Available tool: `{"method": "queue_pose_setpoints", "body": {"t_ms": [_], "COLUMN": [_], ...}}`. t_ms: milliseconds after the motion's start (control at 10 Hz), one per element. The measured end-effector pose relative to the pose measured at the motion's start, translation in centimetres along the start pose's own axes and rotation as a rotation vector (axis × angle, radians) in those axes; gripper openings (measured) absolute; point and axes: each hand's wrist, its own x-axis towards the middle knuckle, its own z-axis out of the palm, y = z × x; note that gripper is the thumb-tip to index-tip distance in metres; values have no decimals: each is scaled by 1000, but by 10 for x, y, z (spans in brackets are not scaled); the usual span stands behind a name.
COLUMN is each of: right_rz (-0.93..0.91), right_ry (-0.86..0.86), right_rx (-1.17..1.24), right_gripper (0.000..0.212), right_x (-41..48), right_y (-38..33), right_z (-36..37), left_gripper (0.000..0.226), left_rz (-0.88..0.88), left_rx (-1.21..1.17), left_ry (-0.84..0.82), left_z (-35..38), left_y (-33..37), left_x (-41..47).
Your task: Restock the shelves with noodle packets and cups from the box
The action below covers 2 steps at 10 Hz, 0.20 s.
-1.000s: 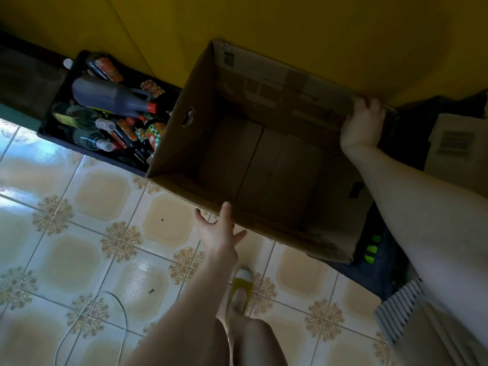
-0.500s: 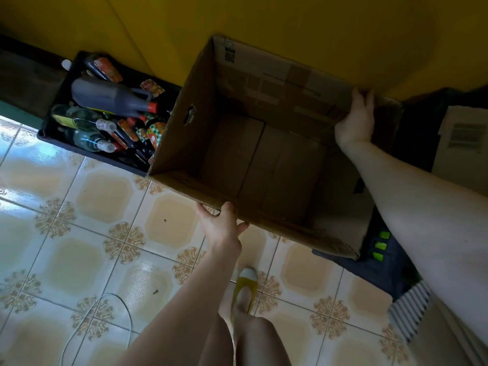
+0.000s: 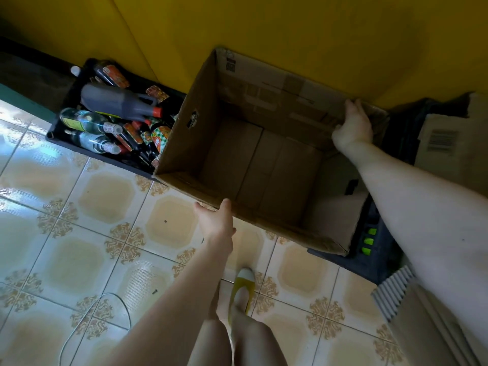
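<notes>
Head view: the empty cardboard box (image 3: 264, 165), beside a crate (image 3: 100, 157) of bottles by the yellow wall, is held at opposite rims, apparently for shifting. The right grip (image 3: 352, 125) is curled over the far rim. The left grip (image 3: 215, 220) is spread open against the near wall.

Shop floor, crate (image 3: 79, 152) of sauce bottles (image 3: 116, 101)
</notes>
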Motion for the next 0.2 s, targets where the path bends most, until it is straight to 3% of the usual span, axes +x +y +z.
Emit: {"method": "queue_pose_setpoints", "body": {"t_ms": [200], "right_rz": [0], "right_ry": [-51], "right_rx": [14], "right_gripper": [49], "right_x": [-22], "right_y": [-15], "right_z": [-18], "left_gripper": [72], "left_rz": [245], "left_rx": [282], "left_ry": [89], "left_z": [-18], "left_y": [7], "left_x": [-33]}}
